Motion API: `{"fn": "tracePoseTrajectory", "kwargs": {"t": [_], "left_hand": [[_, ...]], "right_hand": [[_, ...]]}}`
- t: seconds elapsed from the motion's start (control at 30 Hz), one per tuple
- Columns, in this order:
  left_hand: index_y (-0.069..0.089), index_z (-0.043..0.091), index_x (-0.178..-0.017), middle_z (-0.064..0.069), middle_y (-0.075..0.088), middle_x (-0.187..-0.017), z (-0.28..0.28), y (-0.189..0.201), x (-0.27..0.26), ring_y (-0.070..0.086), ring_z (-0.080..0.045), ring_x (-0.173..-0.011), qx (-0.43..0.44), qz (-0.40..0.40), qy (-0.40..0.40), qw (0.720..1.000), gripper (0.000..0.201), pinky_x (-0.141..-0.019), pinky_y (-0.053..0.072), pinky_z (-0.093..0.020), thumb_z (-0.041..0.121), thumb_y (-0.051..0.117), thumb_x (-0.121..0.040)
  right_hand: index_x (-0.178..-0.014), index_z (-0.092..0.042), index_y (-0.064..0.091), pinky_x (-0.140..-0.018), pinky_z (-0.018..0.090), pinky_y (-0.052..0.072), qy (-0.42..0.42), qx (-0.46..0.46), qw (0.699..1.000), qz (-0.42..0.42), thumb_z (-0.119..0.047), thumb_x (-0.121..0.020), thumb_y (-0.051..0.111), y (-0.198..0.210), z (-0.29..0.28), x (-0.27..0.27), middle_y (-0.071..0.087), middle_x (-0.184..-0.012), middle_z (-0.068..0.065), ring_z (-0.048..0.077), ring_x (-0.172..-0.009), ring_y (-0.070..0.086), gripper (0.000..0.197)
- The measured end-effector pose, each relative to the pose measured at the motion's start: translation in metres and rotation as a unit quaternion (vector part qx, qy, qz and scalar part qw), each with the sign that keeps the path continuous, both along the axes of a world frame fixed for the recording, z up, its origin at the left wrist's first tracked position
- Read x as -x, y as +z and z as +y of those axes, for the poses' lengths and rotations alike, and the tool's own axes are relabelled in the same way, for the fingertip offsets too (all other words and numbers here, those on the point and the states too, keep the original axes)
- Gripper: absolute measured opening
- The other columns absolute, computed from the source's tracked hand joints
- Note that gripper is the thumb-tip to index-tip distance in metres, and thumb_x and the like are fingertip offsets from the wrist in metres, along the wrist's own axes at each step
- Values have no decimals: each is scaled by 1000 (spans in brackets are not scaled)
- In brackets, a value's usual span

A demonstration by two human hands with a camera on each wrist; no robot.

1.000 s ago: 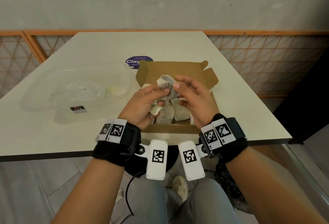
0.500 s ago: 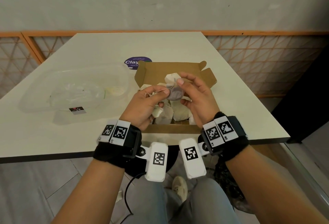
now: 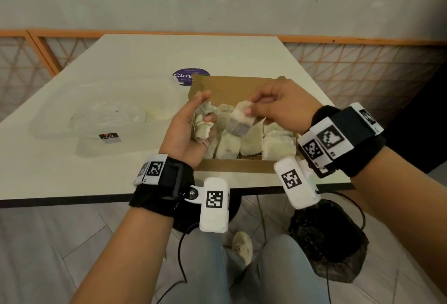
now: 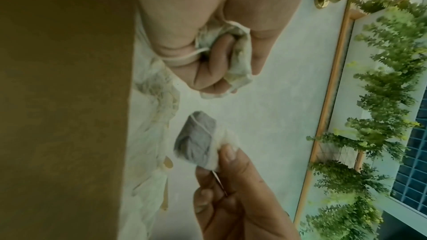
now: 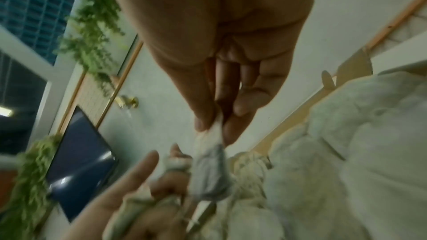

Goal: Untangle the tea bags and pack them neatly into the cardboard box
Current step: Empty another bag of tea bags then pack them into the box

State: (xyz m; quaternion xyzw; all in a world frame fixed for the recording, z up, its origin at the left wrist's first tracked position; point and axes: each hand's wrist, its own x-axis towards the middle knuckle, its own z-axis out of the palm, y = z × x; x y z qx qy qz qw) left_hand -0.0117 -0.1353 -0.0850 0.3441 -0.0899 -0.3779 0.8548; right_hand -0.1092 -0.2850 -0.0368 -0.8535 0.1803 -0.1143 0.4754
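An open cardboard box [image 3: 232,166] sits at the table's near edge with several pale tea bags [image 3: 251,144] lying in it. My left hand [image 3: 193,122] hovers over the box's left side, fingers curled round a clump of tangled tea bags [image 3: 203,120], also seen as tangled tea bags [image 4: 233,55], with string looped round a finger. My right hand [image 3: 271,108] is over the box's middle and pinches the top corner of a single tea bag [image 3: 242,122] with a dark filling, which shows as a tea bag [image 4: 196,141] and a tea bag [image 5: 210,161] hanging from thumb and fingers.
A clear plastic container [image 3: 101,112] lies on the white table [image 3: 72,170] left of the box. A purple round sticker [image 3: 186,76] sits behind the box's raised flap [image 3: 232,88]. A black bag [image 3: 326,238] and cables lie on the floor below the table's edge.
My hands have drawn apart: the right hand has pulled the single dark tea bag to the right, away from the clump that the left hand keeps.
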Motion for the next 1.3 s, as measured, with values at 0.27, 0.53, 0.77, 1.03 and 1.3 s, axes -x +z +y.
{"fn": "tracePoseTrajectory", "kwargs": {"t": [0.27,0.53,0.77,1.03,1.3], "left_hand": [[61,17,-87,5,51,-75,1,0,1,41,-3,-49,4,-4,-6,1000,16,-36,31,-14,24,51,-96],[60,14,-90,3,53,-75,3,-2,-1,43,-4,-49,47,14,-28,998,14,-37,34,-13,24,50,-94],[60,13,-92,1,55,-80,20,3,-11,43,-4,-52,124,22,-24,992,18,-38,30,-13,27,57,-81],[62,12,-92,1,54,-84,26,9,-16,43,-5,-54,126,5,-25,992,18,-37,33,-14,27,55,-84],[63,11,-91,-2,54,-83,10,15,-11,47,-10,-67,105,82,-17,991,19,-40,35,-15,16,58,-73]], "right_hand": [[-84,-13,55,-43,14,42,77,-121,985,100,-2,-86,60,-30,13,-12,63,-57,-5,3,-47,59,13],[-83,-20,54,-48,15,45,78,-30,988,127,-9,-91,55,-23,17,-27,55,-73,4,11,-56,52,14],[-83,-16,51,-50,14,47,117,-132,977,123,-6,-92,51,-7,28,-35,56,-71,2,5,-52,57,14],[-112,-13,58,-64,24,45,117,202,962,141,-16,-86,61,-23,55,-56,57,-90,2,16,-75,55,26],[-104,-10,67,-68,21,38,163,259,948,89,-15,-91,52,-37,63,-27,65,-98,6,14,-83,52,20]]}}
